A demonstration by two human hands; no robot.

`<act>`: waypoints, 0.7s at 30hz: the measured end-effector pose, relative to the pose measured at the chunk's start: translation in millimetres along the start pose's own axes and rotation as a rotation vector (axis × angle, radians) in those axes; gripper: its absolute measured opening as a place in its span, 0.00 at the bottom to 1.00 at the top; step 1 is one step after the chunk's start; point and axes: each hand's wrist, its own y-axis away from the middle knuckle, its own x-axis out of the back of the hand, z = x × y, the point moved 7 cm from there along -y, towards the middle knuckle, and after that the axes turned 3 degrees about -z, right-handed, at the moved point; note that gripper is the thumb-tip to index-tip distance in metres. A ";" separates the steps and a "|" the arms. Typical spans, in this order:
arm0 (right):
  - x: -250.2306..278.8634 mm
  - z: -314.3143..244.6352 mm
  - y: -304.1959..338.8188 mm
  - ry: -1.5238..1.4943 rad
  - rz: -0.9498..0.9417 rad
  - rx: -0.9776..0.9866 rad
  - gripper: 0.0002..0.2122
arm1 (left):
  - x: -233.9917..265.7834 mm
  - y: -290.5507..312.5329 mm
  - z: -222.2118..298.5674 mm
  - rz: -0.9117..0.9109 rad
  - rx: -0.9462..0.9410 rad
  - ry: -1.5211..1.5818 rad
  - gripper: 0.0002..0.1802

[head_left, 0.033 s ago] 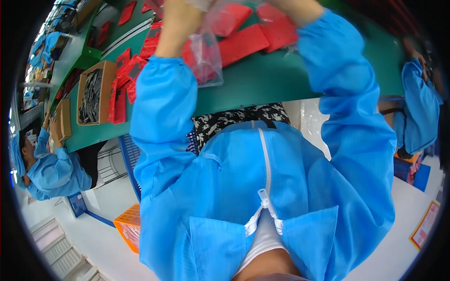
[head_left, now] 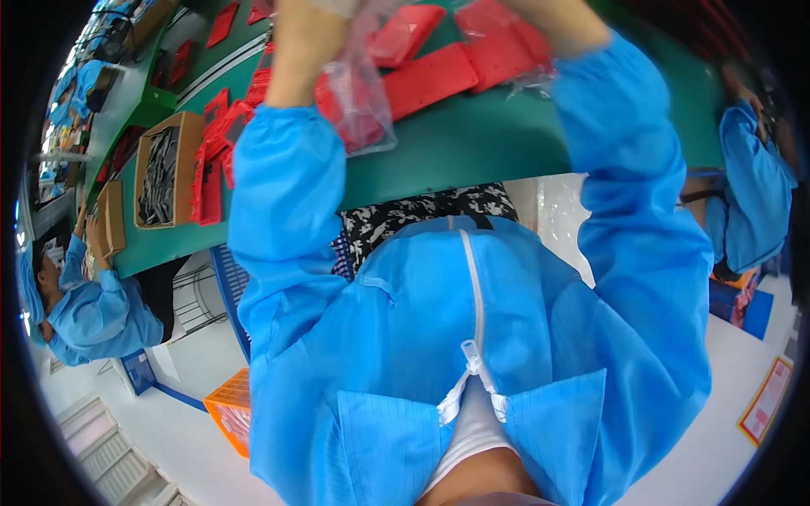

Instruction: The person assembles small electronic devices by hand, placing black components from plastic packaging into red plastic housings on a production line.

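At the top edge, my left hand (head_left: 314, 38) is cut off near the wrist; its fingers are out of view. Something whitish and clear shows beside it. My right hand (head_left: 564, 24) also reaches out of the picture at the top, fingers unseen. Between the forearms, several flat red plastic parts (head_left: 432, 80) lie on the green table (head_left: 456, 152). A clear plastic bag (head_left: 364, 105) with something red in or behind it hangs toward the near edge, beside my left wrist. More clear plastic (head_left: 533, 83) lies near my right sleeve.
Left of my arm are loose red frames (head_left: 221, 126) and a cardboard box (head_left: 179, 160) of dark strips. A co-worker in blue (head_left: 105, 312) sits at far left, another blue sleeve (head_left: 747, 185) at far right. An orange crate (head_left: 228, 409) stands on the floor.
My forearms have moved slightly apart, the left one leftward and the right one rightward. The clear bag has shifted a little left with my left wrist.
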 end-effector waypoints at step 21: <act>27.4 67.5 153.2 1.429 0.033 0.273 0.06 | -88.3 46.5 21.9 -0.372 -0.094 -0.128 0.09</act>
